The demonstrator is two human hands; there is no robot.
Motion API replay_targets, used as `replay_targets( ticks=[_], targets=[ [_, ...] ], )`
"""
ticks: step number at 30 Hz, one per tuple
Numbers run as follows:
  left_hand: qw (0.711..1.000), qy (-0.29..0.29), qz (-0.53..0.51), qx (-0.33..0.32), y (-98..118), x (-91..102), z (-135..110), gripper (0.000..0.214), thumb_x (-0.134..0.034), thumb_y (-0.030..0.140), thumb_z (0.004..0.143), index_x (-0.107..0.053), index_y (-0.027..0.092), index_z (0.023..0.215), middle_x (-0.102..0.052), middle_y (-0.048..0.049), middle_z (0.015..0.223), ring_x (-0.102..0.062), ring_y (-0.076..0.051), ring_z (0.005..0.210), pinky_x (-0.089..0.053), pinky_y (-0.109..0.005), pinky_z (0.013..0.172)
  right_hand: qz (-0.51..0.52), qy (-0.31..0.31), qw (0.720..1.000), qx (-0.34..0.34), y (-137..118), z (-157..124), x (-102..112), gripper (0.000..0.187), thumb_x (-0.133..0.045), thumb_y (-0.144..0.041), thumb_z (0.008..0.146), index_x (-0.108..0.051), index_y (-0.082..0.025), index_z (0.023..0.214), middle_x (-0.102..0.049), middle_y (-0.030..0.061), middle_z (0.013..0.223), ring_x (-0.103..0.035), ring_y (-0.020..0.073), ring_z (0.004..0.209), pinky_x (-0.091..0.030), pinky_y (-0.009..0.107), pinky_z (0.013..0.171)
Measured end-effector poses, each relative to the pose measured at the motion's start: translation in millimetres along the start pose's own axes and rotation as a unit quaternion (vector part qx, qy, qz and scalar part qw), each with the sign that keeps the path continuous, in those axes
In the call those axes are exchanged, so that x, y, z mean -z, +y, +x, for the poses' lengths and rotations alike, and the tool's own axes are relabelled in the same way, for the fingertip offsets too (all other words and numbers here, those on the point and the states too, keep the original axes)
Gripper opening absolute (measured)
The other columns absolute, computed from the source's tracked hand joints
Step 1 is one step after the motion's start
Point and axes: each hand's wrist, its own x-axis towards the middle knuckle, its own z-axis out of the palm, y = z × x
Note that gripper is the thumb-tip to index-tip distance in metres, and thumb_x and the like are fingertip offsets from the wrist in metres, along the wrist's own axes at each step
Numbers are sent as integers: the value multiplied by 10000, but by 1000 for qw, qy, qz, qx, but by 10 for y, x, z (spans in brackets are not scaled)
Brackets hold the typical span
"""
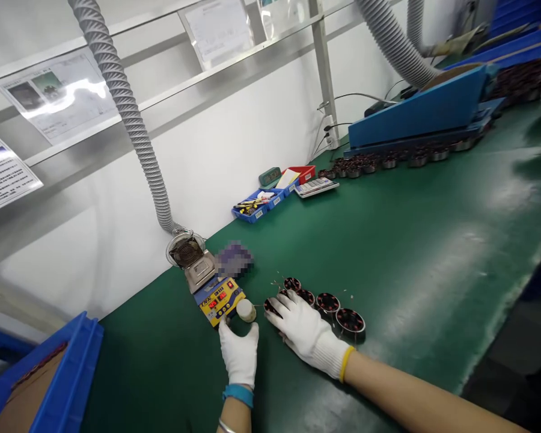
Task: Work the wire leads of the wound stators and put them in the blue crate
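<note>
My left hand (240,353), in a white glove with a blue wristband, is close to the yellow and blue soldering station (220,302). Its thumb and fingers are apart, with a gap between them. Just beyond the gap stands a small round white-topped jar (246,310). My right hand (300,325), gloved in white with a yellow cuff, lies over a group of round wire-wound motor stators, fingers stretched out. One stator (271,307) shows at its fingertips, partly covered. Others, such as the stator (350,321) at the right, sit beside the hand. Its thumb is hidden.
Behind the station are a metal holder (201,270) and a grey extraction hose (139,126). Blue trays with pens (251,207) and a calculator (316,187) stand by the wall. A blue sloped chute (417,111) has many stators around it. A blue crate (67,379) is lower left.
</note>
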Motion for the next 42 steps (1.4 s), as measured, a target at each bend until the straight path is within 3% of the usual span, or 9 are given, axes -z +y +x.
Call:
replay_targets(
  ticks=[4, 9, 15, 22, 27, 31, 36, 39, 42],
  targets=[
    [998, 16, 33, 42, 147, -79, -83, 681, -884, 321, 739, -535, 210, 1313, -688, -211, 1427, -665, -341, 1357, -536, -447, 1135, 20, 36, 999, 12, 141, 3, -50, 548, -739, -290, 818, -725, -179, 1354, -664, 215, 1423, -588, 404, 1307, -363, 647, 1189],
    [993, 26, 74, 83, 311, -185, -87, 770, -917, 392, 694, -532, 219, 1339, -734, -185, 1360, -687, -362, 1318, -535, -460, 1112, 47, 87, 993, 59, 102, -117, -70, 604, -703, -256, 838, -661, -151, 1431, -578, 234, 1523, -510, 422, 1399, -300, 706, 1218],
    [985, 33, 119, 117, 406, -275, -9, 846, -905, 389, 709, -508, 150, 1418, -755, -221, 1294, -717, -397, 1249, -528, -486, 1075, 75, 183, 977, 79, -15, -153, -44, 607, -677, -210, 798, -648, -94, 1393, -614, 258, 1437, -553, 414, 1328, -409, 681, 1158],
    [985, 28, 130, 113, 455, -263, 8, 781, -837, 362, 790, -491, 151, 1458, -771, -198, 1263, -720, -369, 1248, -524, -449, 1056, 73, 173, 980, 70, -8, -144, 7, 618, -655, -217, 812, -628, -139, 1424, -605, 232, 1471, -567, 392, 1339, -452, 643, 1151],
    [988, 15, 123, 97, 351, -78, -108, 911, -863, 357, 749, -441, 145, 1527, -782, -169, 1254, -724, -351, 1243, -522, -414, 1058, 99, 167, 977, 89, -10, -200, -57, 627, -664, -196, 813, -625, -118, 1434, -581, 247, 1499, -543, 394, 1380, -445, 651, 1164],
    [990, 9, 108, 91, 144, 165, -321, 958, -842, 359, 754, -396, 148, 1575, -800, -138, 1211, -747, -337, 1198, -544, -395, 1017, 151, 107, 974, 129, -151, -218, -39, 642, -667, -206, 811, -629, -110, 1444, -576, 257, 1519, -525, 394, 1428, -412, 657, 1206],
    [995, 0, 74, 74, -165, 388, -546, 967, -819, 324, 749, -381, 162, 1596, -805, -133, 1209, -758, -342, 1175, -564, -395, 995, 235, -85, 964, 89, -540, 48, 113, 723, -702, -290, 810, -600, -155, 1513, -510, 214, 1625, -489, 382, 1488, -353, 598, 1274],
    [996, -9, 69, 59, -276, 448, -595, 947, -752, 196, 739, -373, 145, 1606, -804, -138, 1208, -754, -338, 1183, -557, -389, 1009, 233, -154, 958, 71, -706, 288, 152, 776, -756, -349, 782, -608, -159, 1519, -547, 214, 1594, -577, 385, 1408, -456, 538, 1200],
    [996, -24, 66, 47, -307, 468, -599, 982, -734, 193, 734, -338, 102, 1628, -807, -159, 1180, -755, -360, 1154, -556, -420, 997, 221, -210, 950, 70, -754, 449, 151, 744, -789, -391, 759, -666, -196, 1467, -707, 170, 1402, -715, 356, 1207, -588, 447, 996]
  ],
)
